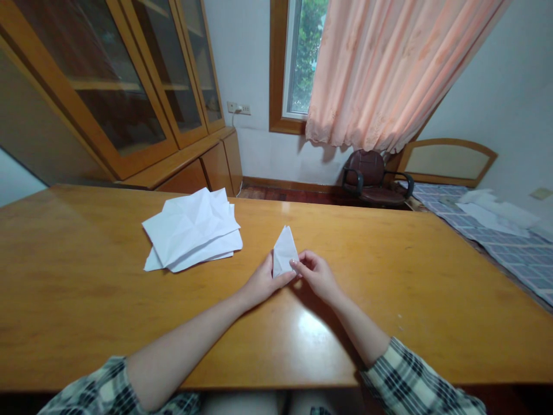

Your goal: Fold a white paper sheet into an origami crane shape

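A small folded white paper piece (284, 251), pointed at its top, stands just above the wooden table (86, 276) near its middle. My left hand (262, 282) grips its lower left edge with thumb and fingers closed. My right hand (316, 273) pinches its lower right corner with the fingertips pressed together. Both forearms reach in from the near edge, with plaid sleeves pushed up.
A loose stack of creased white paper sheets (192, 236) lies on the table to the left of my hands. Beyond the table stand a wooden glass-door cabinet (129, 98), a dark chair (375, 178) under a pink curtain, and a bed (496, 230) at right.
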Tool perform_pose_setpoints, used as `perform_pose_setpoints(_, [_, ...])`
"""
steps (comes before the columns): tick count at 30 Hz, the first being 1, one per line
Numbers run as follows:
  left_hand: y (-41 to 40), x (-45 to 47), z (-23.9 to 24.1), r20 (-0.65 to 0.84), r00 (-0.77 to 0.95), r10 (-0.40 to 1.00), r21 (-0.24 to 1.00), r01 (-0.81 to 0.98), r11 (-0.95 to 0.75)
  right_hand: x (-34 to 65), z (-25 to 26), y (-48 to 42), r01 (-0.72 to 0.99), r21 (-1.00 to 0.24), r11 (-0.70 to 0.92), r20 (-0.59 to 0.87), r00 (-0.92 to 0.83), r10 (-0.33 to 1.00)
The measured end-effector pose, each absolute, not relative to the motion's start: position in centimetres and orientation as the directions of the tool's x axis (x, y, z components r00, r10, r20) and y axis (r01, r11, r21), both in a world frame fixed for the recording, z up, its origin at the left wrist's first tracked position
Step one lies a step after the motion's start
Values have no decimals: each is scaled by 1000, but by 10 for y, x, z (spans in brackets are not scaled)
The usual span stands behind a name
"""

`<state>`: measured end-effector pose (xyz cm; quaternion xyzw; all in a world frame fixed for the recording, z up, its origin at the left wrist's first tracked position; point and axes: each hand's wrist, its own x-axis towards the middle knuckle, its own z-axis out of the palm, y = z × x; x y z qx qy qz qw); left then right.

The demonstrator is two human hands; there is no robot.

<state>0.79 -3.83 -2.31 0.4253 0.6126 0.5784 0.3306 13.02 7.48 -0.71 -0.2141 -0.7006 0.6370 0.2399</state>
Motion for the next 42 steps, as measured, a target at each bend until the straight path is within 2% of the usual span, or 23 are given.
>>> perform_pose_setpoints(4, [-39,8,-28,136,-514,847,949,312,37,131,-9,74,-11,-990,143,94,-805,586])
perform_pose_setpoints(11, [-33,1,-29,174,-523,835,984,119,-130,132,-14,81,-43,-983,176,148,-752,643])
perform_pose_setpoints(16, [-32,-4,-20,153,-560,815,988,97,-119,133,-11,86,-66,-987,145,144,-758,637])
perform_pose_setpoints(19, [-34,-5,-19,102,-533,840,994,33,-100,133,-7,86,-99,-995,27,95,-782,616])
perform_pose_setpoints(24, [-36,-5,-23,24,-438,899,992,-104,-77,133,-3,80,-131,-932,-339,-65,-858,510])
perform_pose_setpoints(28, [-38,-1,-20,25,-422,906,990,-119,-82,133,0,77,-139,-892,-431,-73,-895,439])
perform_pose_setpoints(31, [-39,0,-17,19,-429,903,991,-109,-73,133,-1,77,-138,-904,-405,-58,-899,435])
perform_pose_setpoints(35, [-37,-2,-18,52,-498,865,997,-25,-75,133,-5,81,-98,-954,-282,-63,-858,510])
perform_pose_setpoints(39, [-38,-3,-18,190,-571,799,976,201,-88,133,-8,87,-3,-998,-70,-38,-816,576])
perform_pose_setpoints(42, [-41,-3,-16,312,-557,770,911,404,-76,134,-7,92,-12,-986,167,118,-756,644])
